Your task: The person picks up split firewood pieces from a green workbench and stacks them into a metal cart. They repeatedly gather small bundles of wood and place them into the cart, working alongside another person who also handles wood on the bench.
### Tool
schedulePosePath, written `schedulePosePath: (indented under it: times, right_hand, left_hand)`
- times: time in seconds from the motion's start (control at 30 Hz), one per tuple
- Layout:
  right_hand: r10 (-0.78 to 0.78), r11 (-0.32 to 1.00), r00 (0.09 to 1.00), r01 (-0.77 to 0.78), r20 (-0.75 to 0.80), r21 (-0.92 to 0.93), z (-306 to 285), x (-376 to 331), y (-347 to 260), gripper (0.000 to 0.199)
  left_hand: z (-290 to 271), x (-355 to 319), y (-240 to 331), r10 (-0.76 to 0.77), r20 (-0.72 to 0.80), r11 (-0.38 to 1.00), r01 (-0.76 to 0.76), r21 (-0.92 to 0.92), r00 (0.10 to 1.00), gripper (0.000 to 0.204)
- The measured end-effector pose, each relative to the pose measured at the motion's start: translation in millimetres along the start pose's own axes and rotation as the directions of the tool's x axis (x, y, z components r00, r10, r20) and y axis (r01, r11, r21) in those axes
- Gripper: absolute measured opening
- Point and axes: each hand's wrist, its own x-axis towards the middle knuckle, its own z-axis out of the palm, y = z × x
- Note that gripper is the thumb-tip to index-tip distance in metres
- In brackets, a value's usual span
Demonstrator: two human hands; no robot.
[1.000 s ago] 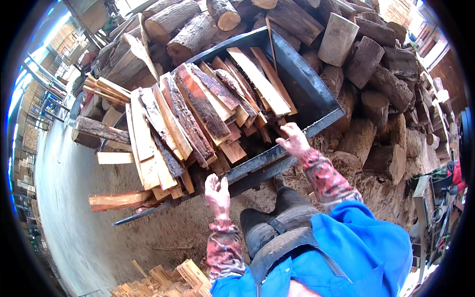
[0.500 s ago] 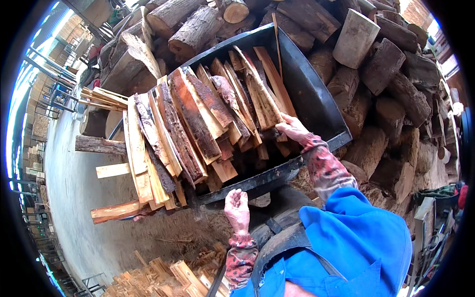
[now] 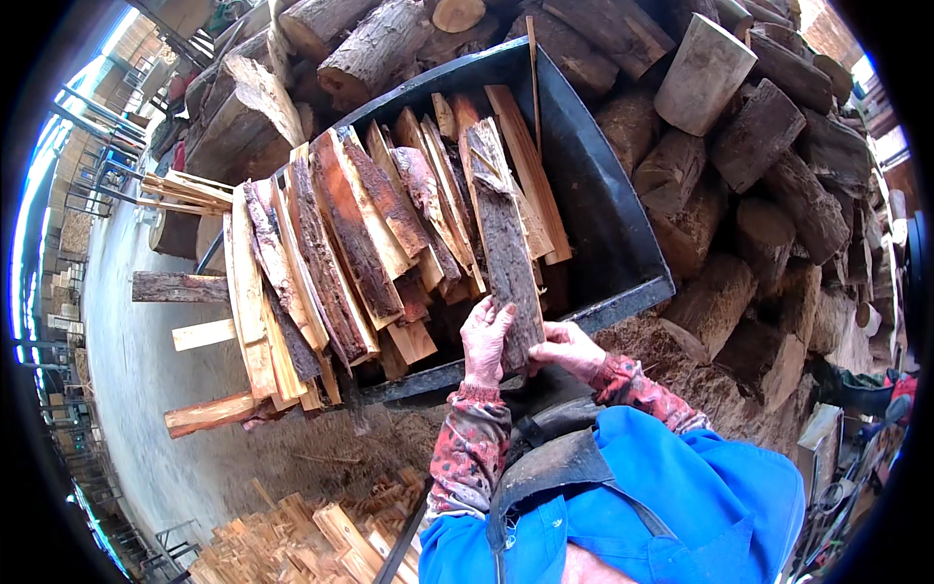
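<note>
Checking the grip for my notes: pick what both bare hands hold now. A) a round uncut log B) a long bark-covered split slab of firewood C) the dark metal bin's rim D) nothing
B: the left hand and right hand both clasp the near end of the long bark-covered split slab of firewood over the dark metal bin.

Your open room is the bare right half of the dark bin [image 3: 593, 224]; split wood [image 3: 331, 253] packs its left, and the log pile [image 3: 759, 165] walls the right.

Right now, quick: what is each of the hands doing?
Left hand: closed on the near end of a bark-covered split log.
Right hand: gripping the same log's near end from the other side.
</note>
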Motion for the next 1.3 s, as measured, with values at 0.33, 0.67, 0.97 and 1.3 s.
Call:
schedulePosePath:
  times: [0.33, 0.67, 0.97, 1.3]
  right_hand:
    - [-0.002, 0.992, 0.997, -0.007, -0.073, -0.127, -34.0, 0.0, -16.8, 0.030]
    - [-0.216, 0.976, 0.937, 0.212, -0.274, -0.046, -77.7, 66.4, -98.2, 0.039]
    - [-0.659, 0.433, 0.737, 0.208, -0.151, -0.877, -48.4, 12.0, -77.6, 0.087]
    - [-0.817, 0.575, 0.451, 0.578, -0.360, -0.580, -81.6, 65.8, -47.8, 0.064]
  left_hand:
    - [-10.8, -56.1, 24.9, 0.155, 0.049, 0.935, -0.163, 0.316, 0.987, 0.057]
    - [-20.6, -112.5, 52.9, 0.048, 0.160, 0.965, -0.087, 0.249, 0.986, 0.064]
    - [28.6, -85.2, 68.6, -0.002, 0.153, 0.984, -0.025, 0.178, 0.988, 0.061]
    - [131.1, -42.8, 39.3, -0.052, 0.183, 0.978, 0.087, -0.192, 0.982, 0.042]
